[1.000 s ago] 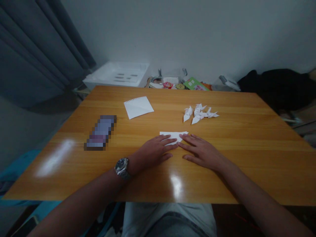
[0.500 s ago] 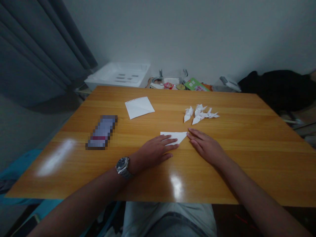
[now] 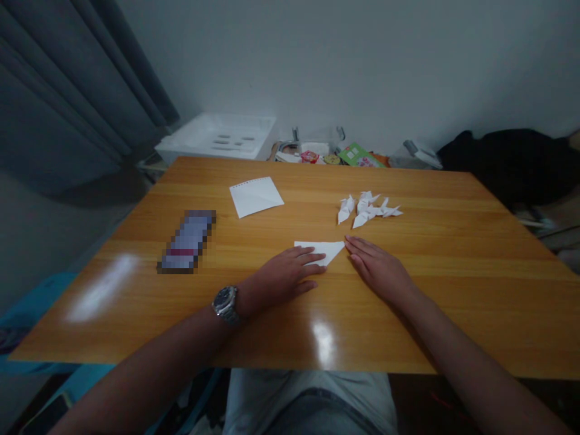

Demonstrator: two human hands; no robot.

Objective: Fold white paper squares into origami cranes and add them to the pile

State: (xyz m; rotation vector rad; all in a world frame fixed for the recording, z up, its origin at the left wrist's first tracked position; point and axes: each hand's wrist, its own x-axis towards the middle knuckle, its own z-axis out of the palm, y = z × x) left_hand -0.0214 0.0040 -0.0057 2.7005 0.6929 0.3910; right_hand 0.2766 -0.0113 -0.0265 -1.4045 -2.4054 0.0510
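Observation:
A folded piece of white paper (image 3: pixel 334 248), roughly triangular, lies flat on the wooden table. My left hand (image 3: pixel 287 275) rests over its left part with fingers spread, hiding some of it. At the paper's right tip is my right hand (image 3: pixel 378 266), laid on the tabletop with its fingers stretched out; whether the fingertips touch the tip is hard to make out. Beyond my right hand stands a cluster of several folded paper figures (image 3: pixel 366 208). A loose white sheet (image 3: pixel 256 198) with a perforated edge lies farther back to the left.
A blurred-out phone (image 3: pixel 186 241) lies left on the table (image 3: pixel 475 290). Behind the far edge are a white plastic tray (image 3: pixel 217 136), a green packet (image 3: pixel 360 155) and other small items. A dark cloth heap (image 3: pixel 507 160) sits at the right.
My right fingertips have shifted very slightly to the right along the paper's tip. The paper and my left hand stay nearly in place.

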